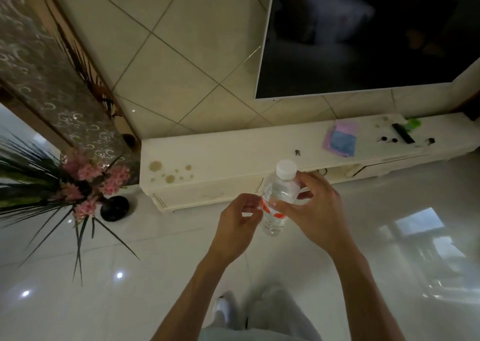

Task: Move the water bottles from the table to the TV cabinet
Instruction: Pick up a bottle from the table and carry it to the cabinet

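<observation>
Grip of right hand (319, 210) grasps clear, white-capped, red-labelled water bottle (279, 190); left hand (236, 223) unclear.

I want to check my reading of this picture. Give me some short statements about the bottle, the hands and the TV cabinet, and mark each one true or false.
1. The right hand grips the water bottle. True.
2. The cap of the water bottle is blue. False: it is white.
3. The water bottle stands on the TV cabinet. False: it is held in the air in front of the TV cabinet.
4. The TV screen is dark. True.
5. Coloured cloths lie on the TV cabinet. True.
</observation>
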Demonstrator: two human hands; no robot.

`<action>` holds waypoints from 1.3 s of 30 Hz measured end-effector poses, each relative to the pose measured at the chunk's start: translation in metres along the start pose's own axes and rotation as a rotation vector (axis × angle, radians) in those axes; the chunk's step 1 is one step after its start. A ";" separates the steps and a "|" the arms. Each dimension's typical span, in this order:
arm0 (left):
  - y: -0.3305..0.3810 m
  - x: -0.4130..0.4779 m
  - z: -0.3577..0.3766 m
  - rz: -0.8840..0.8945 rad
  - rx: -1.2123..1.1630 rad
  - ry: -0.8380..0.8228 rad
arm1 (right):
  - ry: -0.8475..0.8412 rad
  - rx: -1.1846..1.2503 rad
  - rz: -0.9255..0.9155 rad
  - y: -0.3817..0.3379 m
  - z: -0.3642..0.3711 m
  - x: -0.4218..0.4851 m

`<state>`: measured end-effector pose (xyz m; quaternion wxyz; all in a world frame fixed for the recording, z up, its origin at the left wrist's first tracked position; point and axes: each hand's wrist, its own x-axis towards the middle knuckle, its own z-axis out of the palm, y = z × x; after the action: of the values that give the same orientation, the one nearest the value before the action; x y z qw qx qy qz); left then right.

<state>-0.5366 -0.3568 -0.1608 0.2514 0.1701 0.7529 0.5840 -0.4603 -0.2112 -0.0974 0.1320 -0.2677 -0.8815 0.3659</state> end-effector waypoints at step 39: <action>-0.129 0.414 -0.103 -0.440 0.007 0.355 | -0.610 -0.145 -0.127 0.034 0.268 0.456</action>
<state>-0.9289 -0.2444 -0.3403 0.2360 -0.1015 0.8059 0.5334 -0.9367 -0.0857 -0.2921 -0.1351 -0.0988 -0.9192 0.3565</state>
